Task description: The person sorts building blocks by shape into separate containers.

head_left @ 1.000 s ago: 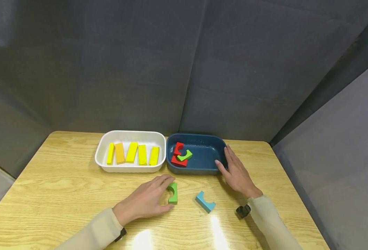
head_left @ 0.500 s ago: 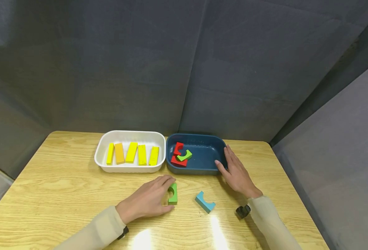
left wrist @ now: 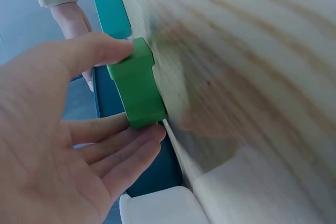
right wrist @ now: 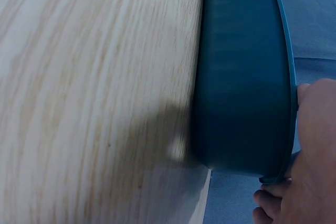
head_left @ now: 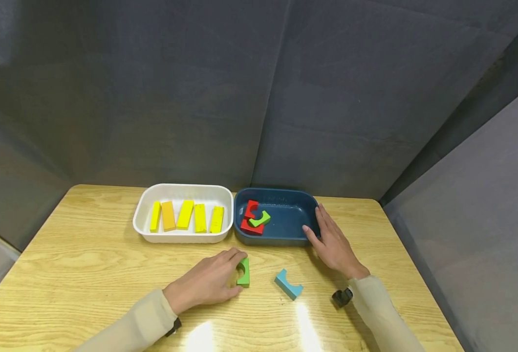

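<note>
My left hand (head_left: 208, 281) pinches a green arch block (head_left: 245, 274) lying on the table; in the left wrist view, the thumb presses one end of the green block (left wrist: 137, 87) and the fingertips touch the other. To its right lies a light blue arch block (head_left: 289, 284), apart from both hands. My right hand (head_left: 335, 244) holds the right front corner of a dark blue tub (head_left: 291, 239), thumb at the rim and fingers along the end wall. Inside that tub, two red arch blocks (head_left: 252, 227) and a lime green arch block (head_left: 261, 219) sit at the left.
A white tub (head_left: 180, 238) stands left of the dark blue one, holding several yellow bars (head_left: 185, 215) and an orange-yellow bar (head_left: 168, 216). Both tubs stand near the back edge of the wooden table (head_left: 87, 274). A dark grey curtain (head_left: 188, 98) hangs behind.
The left thumb has drawn in slightly onto the near end of the green arch block. My right hand, the tubs and the other blocks keep their places.
</note>
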`<state>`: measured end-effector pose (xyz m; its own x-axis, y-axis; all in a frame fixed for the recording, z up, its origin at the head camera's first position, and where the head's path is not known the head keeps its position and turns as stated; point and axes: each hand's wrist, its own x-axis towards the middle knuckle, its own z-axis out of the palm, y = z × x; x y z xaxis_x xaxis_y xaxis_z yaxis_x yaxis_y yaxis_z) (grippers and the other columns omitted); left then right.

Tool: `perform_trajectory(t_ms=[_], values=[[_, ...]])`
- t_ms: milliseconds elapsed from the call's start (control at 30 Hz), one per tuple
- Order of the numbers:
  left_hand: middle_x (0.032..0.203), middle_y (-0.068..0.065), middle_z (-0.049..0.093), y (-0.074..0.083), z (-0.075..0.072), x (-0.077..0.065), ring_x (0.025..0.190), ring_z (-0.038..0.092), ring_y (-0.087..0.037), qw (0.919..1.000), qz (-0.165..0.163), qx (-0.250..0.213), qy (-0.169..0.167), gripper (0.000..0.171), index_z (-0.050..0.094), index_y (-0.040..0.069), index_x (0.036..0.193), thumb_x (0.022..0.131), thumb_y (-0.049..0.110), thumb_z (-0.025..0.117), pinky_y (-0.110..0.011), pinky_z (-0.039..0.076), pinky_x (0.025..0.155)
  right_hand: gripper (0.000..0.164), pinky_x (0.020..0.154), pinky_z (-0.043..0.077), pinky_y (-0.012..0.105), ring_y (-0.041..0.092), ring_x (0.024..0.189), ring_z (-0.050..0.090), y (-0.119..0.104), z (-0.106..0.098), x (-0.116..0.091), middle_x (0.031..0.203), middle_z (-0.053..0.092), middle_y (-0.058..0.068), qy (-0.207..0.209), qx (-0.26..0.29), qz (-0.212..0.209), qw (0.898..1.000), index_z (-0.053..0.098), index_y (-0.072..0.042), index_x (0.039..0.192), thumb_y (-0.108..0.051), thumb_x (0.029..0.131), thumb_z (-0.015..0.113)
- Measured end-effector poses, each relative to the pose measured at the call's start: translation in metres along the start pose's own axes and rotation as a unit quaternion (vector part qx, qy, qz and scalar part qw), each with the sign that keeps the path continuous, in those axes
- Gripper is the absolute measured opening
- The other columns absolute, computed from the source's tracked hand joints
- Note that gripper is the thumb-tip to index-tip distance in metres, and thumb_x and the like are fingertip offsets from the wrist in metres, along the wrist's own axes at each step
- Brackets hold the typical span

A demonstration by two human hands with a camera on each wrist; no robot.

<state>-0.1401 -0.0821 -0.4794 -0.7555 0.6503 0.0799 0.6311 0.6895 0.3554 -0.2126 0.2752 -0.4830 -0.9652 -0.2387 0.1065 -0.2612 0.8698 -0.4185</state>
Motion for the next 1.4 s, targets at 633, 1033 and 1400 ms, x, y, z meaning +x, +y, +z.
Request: perform_trajectory(t_ms=[633, 1033, 1400], values=[[0.137, -0.008, 0.064, 0.001, 0.003, -0.007, 0.118, 0.064, -0.020, 0.9992, -0.008, -0.035, 0.020, 0.066, 0.058, 0.003, 0.147, 0.094, 0.034, 0.079, -0.039, 0.059, 0.102, 0.084, 0.129, 0.018, 0.064, 0.041, 0.164, 0.013, 0.001, 0.002, -0.001, 0.181, 0.002, 0.012, 0.001, 0.003, 0.001, 1.000, 0.012, -0.002, 0.172, -0.056, 0.114, 0.039], [0.129, -0.003, 0.065, 0.000, -0.004, -0.012, 0.107, 0.063, -0.015, 0.9984, 0.008, -0.033, 0.046, 0.064, 0.060, 0.004, 0.144, 0.091, 0.035, 0.081, -0.034, 0.060, 0.095, 0.084, 0.129, 0.017, 0.064, 0.041, 0.164, 0.012, 0.000, 0.000, 0.000, 0.181, 0.002, 0.013, 0.002, 0.003, 0.000, 1.000, 0.011, -0.003, 0.172, -0.057, 0.114, 0.040], [0.142, -0.009, 0.065, 0.006, -0.016, -0.006, 0.125, 0.065, -0.022, 0.9971, 0.018, -0.050, 0.055, 0.069, 0.058, 0.006, 0.149, 0.091, 0.036, 0.081, -0.040, 0.057, 0.106, 0.084, 0.130, 0.017, 0.064, 0.040, 0.165, 0.012, 0.000, 0.000, 0.001, 0.181, 0.002, 0.012, 0.003, 0.003, -0.003, 1.000, 0.011, -0.003, 0.172, -0.057, 0.114, 0.039]])
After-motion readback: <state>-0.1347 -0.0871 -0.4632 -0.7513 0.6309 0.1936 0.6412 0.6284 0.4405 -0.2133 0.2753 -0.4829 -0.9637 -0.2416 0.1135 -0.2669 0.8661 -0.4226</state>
